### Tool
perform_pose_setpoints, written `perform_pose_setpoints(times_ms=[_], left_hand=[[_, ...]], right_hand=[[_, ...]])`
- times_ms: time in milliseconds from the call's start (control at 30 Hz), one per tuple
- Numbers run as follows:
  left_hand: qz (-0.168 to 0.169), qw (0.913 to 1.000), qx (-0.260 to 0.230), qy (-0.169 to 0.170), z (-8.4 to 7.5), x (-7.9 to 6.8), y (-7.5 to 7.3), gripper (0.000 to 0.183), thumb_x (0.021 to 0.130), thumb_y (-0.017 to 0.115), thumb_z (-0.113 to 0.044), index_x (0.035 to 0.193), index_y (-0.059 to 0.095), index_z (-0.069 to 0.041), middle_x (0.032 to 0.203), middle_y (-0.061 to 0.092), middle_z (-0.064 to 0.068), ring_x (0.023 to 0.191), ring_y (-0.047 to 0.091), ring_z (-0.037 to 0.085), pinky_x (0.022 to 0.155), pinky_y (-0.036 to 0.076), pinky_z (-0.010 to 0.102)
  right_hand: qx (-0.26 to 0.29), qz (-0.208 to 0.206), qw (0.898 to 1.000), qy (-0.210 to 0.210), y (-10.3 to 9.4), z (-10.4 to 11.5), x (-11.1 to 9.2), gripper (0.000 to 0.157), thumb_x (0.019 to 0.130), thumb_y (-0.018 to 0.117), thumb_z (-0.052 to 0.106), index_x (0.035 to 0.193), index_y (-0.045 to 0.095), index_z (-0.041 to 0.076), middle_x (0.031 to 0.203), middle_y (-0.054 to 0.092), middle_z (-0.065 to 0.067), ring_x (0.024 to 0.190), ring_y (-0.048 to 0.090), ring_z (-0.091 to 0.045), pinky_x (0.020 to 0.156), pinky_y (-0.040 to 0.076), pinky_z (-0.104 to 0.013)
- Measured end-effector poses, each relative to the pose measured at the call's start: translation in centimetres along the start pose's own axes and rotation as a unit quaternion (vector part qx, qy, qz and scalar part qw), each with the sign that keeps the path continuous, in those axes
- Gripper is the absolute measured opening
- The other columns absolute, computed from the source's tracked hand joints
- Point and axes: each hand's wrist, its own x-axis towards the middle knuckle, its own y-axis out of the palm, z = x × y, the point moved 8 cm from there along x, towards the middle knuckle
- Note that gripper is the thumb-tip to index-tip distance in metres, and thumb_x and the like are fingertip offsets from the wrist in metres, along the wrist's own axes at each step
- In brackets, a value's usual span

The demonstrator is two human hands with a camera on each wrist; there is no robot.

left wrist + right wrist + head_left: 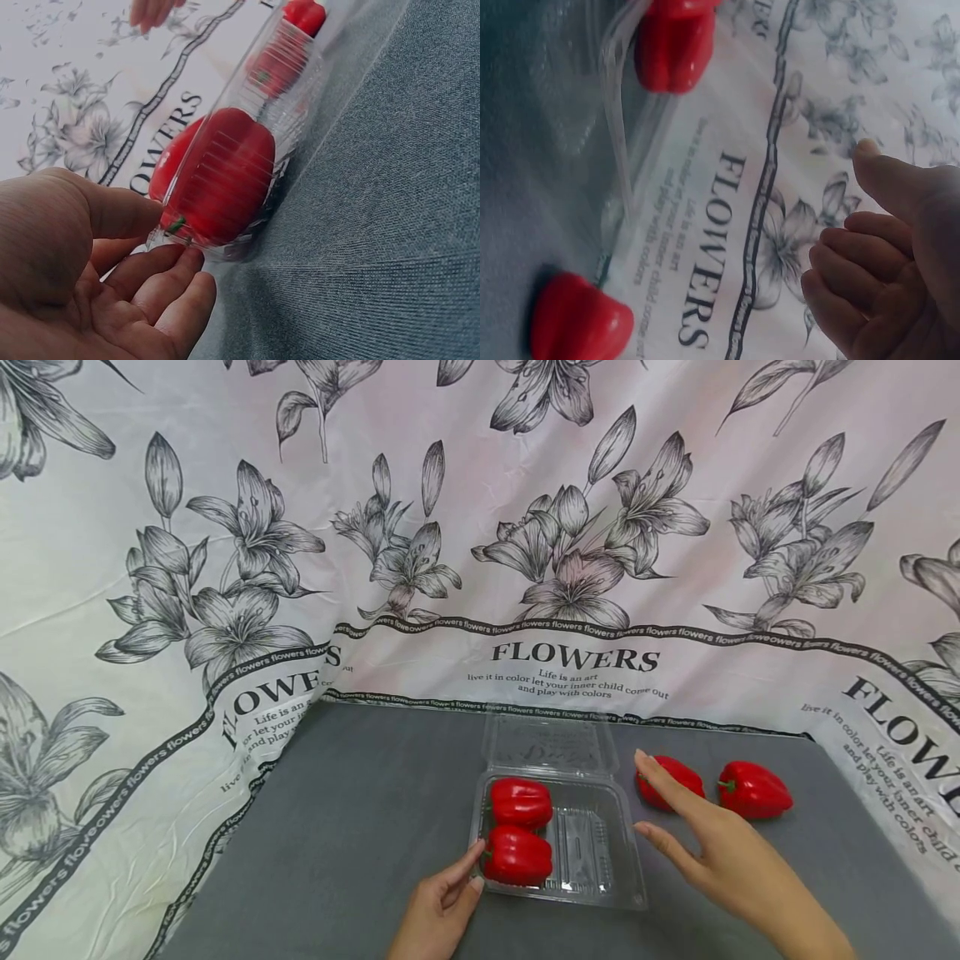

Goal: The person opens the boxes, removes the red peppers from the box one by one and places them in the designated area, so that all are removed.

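Nearest the head camera, the right hand (720,852) hangs over the counter (360,827), index finger straight and thumb well away from it, its grip holding nothing; the finger overlaps one loose red pepper (685,772), and from my end I cannot tell whether it touches. If that fingertip catches the rounded skin, I'd expect a roll toward the other loose pepper (756,792) just beside it. The left hand (442,900) pinches the near left side of the clear container (577,852), where a front pepper (517,857) and a rear pepper (521,802) sit along the left. With the weight on one side, a careless tug could tip or drag it, and the folded-back lid (549,747) could swing down if jolted. The left wrist view shows me the thumb at the rim and fingers below, close to a green stem (176,225); too hard a squeeze might buckle the thin wall. The right wrist view gives me loosely curled fingers, apart from both peppers visible there, so trusting the overhead overlap alone could misjudge depth.
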Motion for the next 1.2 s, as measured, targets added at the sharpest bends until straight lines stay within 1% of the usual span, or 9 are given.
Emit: perform_pose_setpoints(times_ms=[67,133,267,333,500,700,867,1033,1200], left_hand=[[-0.002,1.0000,0.006,-0.001,0.0,0.0,0.0,0.049,0.107,0.066,-0.023,0.153,0.057,-0.009,0.161,0.049,0.009,0.147,0.044,0.033,0.106,0.051,0.030],[-0.002,1.0000,0.005,0.001,0.0,0.1,-0.1,0.050,0.107,0.066,-0.022,0.153,0.055,-0.008,0.161,0.049,0.009,0.147,0.044,0.034,0.106,0.051,0.030],[-0.003,1.0000,-0.004,0.007,-0.1,0.2,-0.1,0.052,0.107,0.066,-0.020,0.155,0.053,-0.006,0.162,0.047,0.010,0.148,0.044,0.035,0.106,0.052,0.029],[-0.005,0.9999,-0.005,0.008,-0.1,0.2,-0.1,0.052,0.107,0.067,-0.020,0.155,0.053,-0.007,0.161,0.048,0.011,0.147,0.046,0.035,0.105,0.052,0.029],[-0.007,1.0000,0.000,0.006,0.0,0.1,-0.1,0.052,0.107,0.067,-0.022,0.155,0.053,-0.007,0.161,0.048,0.012,0.146,0.048,0.036,0.105,0.052,0.029],[-0.007,1.0000,0.001,-0.005,0.3,0.1,-0.1,0.054,0.107,0.066,-0.023,0.156,0.052,-0.007,0.162,0.047,0.010,0.146,0.046,0.033,0.105,0.051,0.025],[-0.009,0.9999,0.001,-0.005,0.3,0.2,0.0,0.055,0.107,0.066,-0.024,0.157,0.051,-0.007,0.162,0.046,0.007,0.147,0.045,0.032,0.106,0.050,0.024],[-0.011,0.9999,0.007,-0.006,0.3,0.1,0.0,0.055,0.107,0.066,-0.025,0.157,0.051,-0.008,0.162,0.046,0.006,0.146,0.046,0.032,0.105,0.050,0.024],[-0.011,0.9999,0.003,-0.009,0.4,0.1,0.0,0.055,0.107,0.066,-0.026,0.157,0.051,-0.010,0.162,0.046,0.006,0.146,0.046,0.032,0.106,0.050,0.025]], right_hand=[[0.002,0.004,1.000,-0.009,0.7,0.5,0.2,0.094,0.092,0.085,0.036,0.168,0.029,0.034,0.158,0.055,-0.001,0.093,0.075,-0.012,0.086,0.064,-0.047],[0.005,0.011,1.000,-0.016,1.4,0.9,0.4,0.093,0.092,0.084,0.038,0.168,0.029,0.035,0.160,0.053,0.000,0.113,0.073,-0.018,0.086,0.064,-0.045],[0.018,0.039,0.999,-0.017,3.0,1.6,0.8,0.091,0.094,0.081,0.041,0.168,0.028,0.036,0.162,0.050,0.002,0.098,0.073,-0.006,0.080,0.065,-0.037],[0.028,0.049,0.998,-0.015,3.8,1.9,0.9,0.091,0.094,0.081,0.042,0.168,0.029,0.037,0.163,0.049,0.002,0.101,0.072,-0.006,0.080,0.065,-0.036],[0.044,0.069,0.996,-0.018,5.5,2.6,1.2,0.090,0.094,0.081,0.043,0.168,0.029,0.037,0.164,0.046,0.005,0.122,0.070,-0.018,0.088,0.064,-0.043],[0.054,0.082,0.994,-0.037,7.3,3.6,1.1,0.088,0.096,0.075,0.050,0.169,0.027,0.037,0.163,0.046,0.005,0.120,0.070,-0.016,0.089,0.064,-0.043],[0.068,0.092,0.992,-0.058,8.6,4.8,1.2,0.087,0.097,0.072,0.055,0.169,0.026,0.038,0.165,0.043,0.008,0.125,0.069,-0.019,0.090,0.064,-0.044],[0.080,0.107,0.989,-0.056,9.8,5.4,1.2,0.087,0.096,0.072,0.058,0.168,0.029,0.036,0.165,0.044,0.009,0.129,0.066,-0.017,0.094,0.062,-0.046],[0.069,0.109,0.990,-0.054,10.7,5.6,1.4,0.087,0.094,0.075,0.058,0.167,0.035,0.033,0.162,0.047,0.008,0.136,0.061,-0.020,0.100,0.059,-0.049]])
